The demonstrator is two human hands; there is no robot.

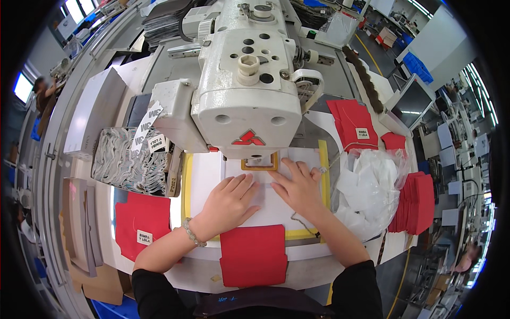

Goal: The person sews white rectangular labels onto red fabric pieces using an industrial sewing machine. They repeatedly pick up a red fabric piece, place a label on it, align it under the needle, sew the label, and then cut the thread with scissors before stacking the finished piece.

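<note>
A large white industrial sewing machine (247,103) stands in front of me. Beneath its head sits a small brass-coloured clamp frame (259,161), partly hidden by the head. My left hand (228,199) lies on the white work plate (265,212), fingers stretched out just left of and below the frame. My right hand (298,186) is open with fingers spread, its index fingertip at the frame's lower right edge. Neither hand visibly holds anything. Yellow tape (187,183) borders the plate. Closest to me, a red fabric panel (254,255) lies at the plate's front edge.
Red panels with a white label (142,226) lie at left, others (353,125) at upper right. A stack of red pieces (414,204) stands right of a clear bag of white material (369,186). A box of bundled labels (133,165) is at left; a small screen (411,103) is at right.
</note>
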